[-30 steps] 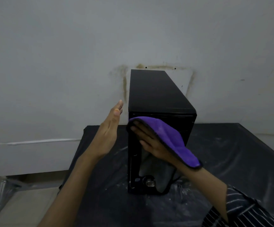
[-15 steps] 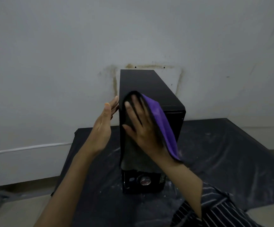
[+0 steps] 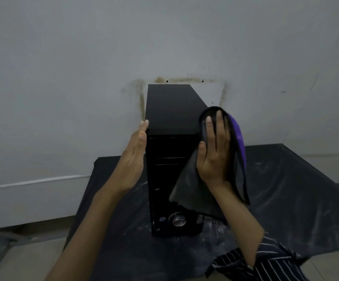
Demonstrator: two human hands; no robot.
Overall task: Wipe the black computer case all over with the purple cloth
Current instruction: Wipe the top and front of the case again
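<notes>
The left hand (image 3: 133, 159) stands flat and open, fingers together and pointing up, its palm against the left side of the computer case (image 3: 171, 126) near the top front corner; it grips nothing and looks to be steadying the tower. The case itself stands upright on a bench (image 3: 286, 189) covered in a dark, dusty sheet, roughly midway along the bench and back toward its far edge, with the rear of the case close to a stained patch of wall (image 3: 63, 57). Its narrow front panel faces the camera, with a round button low down near the bench surface.

To the right, the right hand (image 3: 214, 151) is spread open with the cloth (image 3: 238, 138) draped behind and around it, pressed against the case's right front edge up near the top corner. The fingers lie flat on the cloth rather than bunching it, and a loose grey-looking corner hangs down across the front panel.

As for progress, the top and front look glossy and free of smears, but that is only a guess in this dim light. The wipe seems to be in hand at the upper right edge. The long right side, the left side under the bracing hand, the back and the lowest part of the front appear to be left to do.
</notes>
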